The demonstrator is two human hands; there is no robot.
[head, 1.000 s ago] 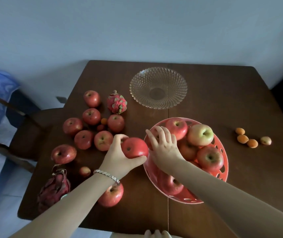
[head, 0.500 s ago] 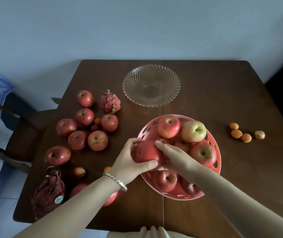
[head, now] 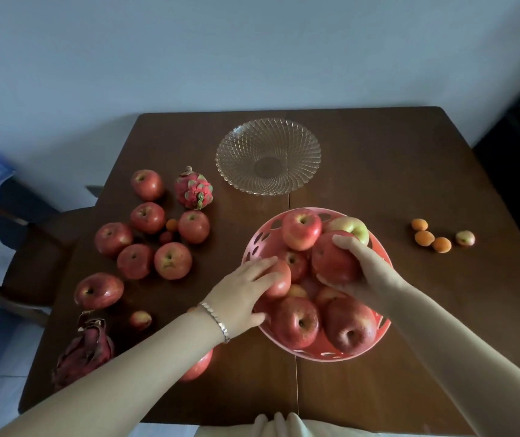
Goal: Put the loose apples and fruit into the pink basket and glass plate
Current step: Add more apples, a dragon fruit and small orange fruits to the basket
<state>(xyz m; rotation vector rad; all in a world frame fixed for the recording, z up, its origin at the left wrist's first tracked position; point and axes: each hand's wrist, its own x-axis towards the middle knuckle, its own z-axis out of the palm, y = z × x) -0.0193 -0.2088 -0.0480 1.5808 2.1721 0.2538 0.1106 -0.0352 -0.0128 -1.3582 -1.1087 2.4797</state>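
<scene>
Lands the carried apple (head: pixel 279 279) inside the pink basket (head: pixel 261 238), tight against its left rim, after holding it over the bench (head: pixel 378 159) a second ago. Keeps the left hand (head: pixel 239 294) on it, fingers curved over the top and thumb low by the rim, not yet letting go. Wraps the right hand (head: pixel 365 269) round a second red apple (head: pixel 331 263) at the middle of the pile, fingers curled over it, probably shifting it to make room. Puts one more apple in, then. Leaves a cluster of loose apples (head: pixel 173 260), two dragon fruit (head: pixel 194 190) and some small orange fruit (head: pixel 424 238) out on the bench, and nothing yet in the glass plate (head: pixel 309 143).
</scene>
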